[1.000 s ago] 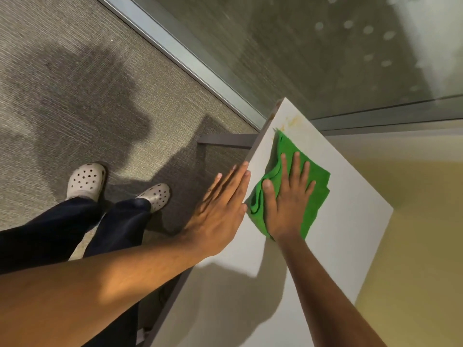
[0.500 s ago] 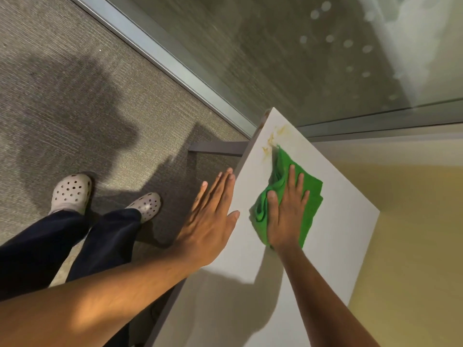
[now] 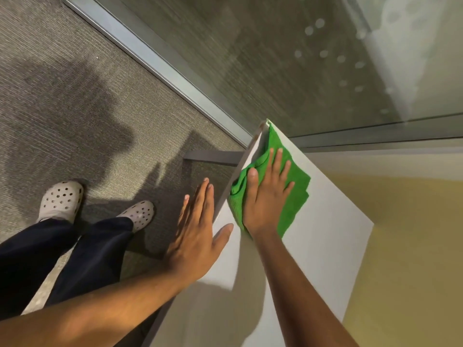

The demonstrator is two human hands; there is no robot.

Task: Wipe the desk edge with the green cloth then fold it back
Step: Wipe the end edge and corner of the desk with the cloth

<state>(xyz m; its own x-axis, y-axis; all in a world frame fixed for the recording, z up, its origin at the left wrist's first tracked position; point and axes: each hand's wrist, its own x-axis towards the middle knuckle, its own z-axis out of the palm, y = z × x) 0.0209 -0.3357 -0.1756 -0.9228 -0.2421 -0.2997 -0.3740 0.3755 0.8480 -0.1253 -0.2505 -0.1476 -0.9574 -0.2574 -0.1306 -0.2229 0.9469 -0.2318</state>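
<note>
A folded green cloth [image 3: 295,196] lies on the white desk top [image 3: 325,246], reaching up to its far corner and draping slightly over the left edge [image 3: 234,179]. My right hand [image 3: 265,196] presses flat on the cloth, fingers spread, thumb near the edge. My left hand [image 3: 198,229] is flat and open beside the desk edge, fingers straight over the floor side, thumb resting on the desk top. It holds nothing.
A glass wall with a metal frame [image 3: 160,68] runs diagonally past the desk's far corner. Grey carpet [image 3: 75,108] lies to the left with my legs and two perforated clogs [image 3: 62,199]. A grey desk frame bar [image 3: 213,156] sticks out under the top. A yellow wall [image 3: 413,246] is at right.
My right hand has pushed the green cloth forward along the edge to the desk's far corner, covering the yellowish stain seen before. My left hand slid slightly off the desk top toward the edge.
</note>
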